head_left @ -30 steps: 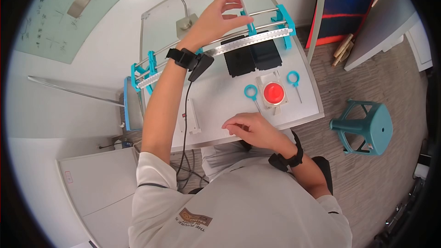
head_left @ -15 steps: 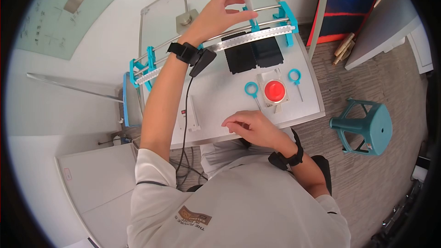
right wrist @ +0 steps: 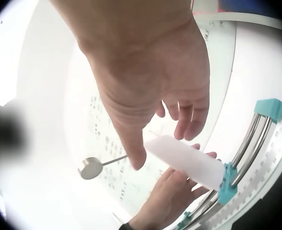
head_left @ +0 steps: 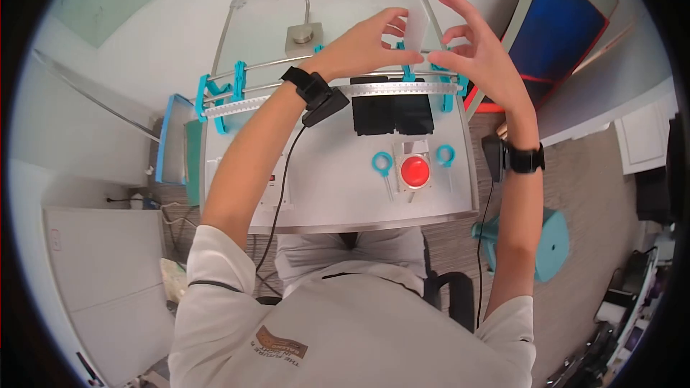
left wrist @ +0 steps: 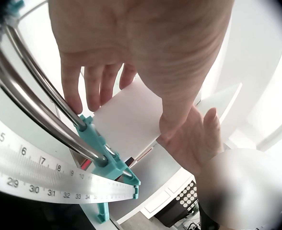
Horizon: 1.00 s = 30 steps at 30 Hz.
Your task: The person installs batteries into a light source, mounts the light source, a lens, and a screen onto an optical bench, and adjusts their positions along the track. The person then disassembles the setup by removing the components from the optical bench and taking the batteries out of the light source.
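Observation:
A thin white plate [head_left: 415,29] stands upright at a teal clip [left wrist: 95,139] on the twin metal rods. My left hand [head_left: 377,42] holds this plate from its left side, thumb at one edge and fingers at the opposite edge. In the right wrist view the plate [right wrist: 189,162] partly hides those left fingers. To the plate's right, my right hand [head_left: 483,61] is raised with thumb and fingers spread apart and nothing between them. Both palms face the plate. A printed ruler [left wrist: 59,179] runs along the front of the rods.
Two black pads [head_left: 374,111] lie under the ruler. Nearer me are a red round button [head_left: 415,171] and two teal ring-handled tools [head_left: 382,165]. A metal stand [head_left: 303,32] rises behind the rods. Cables hang from both wrist cameras. A teal stool [head_left: 553,248] stands right of the table [head_left: 338,190].
My right hand has risen from the table's front edge to the plate's right side, opening its fingers. The left hand stays at the plate. The head view has turned to the right.

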### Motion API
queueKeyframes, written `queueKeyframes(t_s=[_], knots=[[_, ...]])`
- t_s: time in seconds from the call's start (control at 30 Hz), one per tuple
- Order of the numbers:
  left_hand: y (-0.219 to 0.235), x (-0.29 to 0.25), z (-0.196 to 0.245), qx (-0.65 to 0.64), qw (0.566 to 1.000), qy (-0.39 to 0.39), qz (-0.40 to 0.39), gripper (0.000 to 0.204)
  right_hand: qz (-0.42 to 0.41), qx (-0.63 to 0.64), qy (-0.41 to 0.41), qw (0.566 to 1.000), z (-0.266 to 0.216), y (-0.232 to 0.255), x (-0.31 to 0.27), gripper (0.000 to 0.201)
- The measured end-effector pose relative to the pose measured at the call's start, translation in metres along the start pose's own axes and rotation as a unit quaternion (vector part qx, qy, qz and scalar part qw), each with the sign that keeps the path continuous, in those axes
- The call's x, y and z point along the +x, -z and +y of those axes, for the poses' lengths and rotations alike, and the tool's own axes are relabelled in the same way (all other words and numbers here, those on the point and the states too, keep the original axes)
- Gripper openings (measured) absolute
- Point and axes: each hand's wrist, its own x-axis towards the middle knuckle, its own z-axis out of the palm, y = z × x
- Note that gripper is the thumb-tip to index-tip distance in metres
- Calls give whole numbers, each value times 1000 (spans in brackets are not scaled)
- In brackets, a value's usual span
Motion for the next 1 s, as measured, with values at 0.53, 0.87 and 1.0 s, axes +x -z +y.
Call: queueKeyframes(t_s=[0.53, 0.87, 1.0], knots=[[-9, -16, -12, 70, 997, -4, -40, 106, -157, 68, -33, 985, 6, -2, 42, 97], [-16, -15, -14, 66, 998, 5, -16, 98, -176, 64, -68, 980, 5, -2, 37, 94], [-17, -14, -18, 61, 998, -5, -15, 97, -175, 77, -70, 979, 7, -2, 37, 94]])
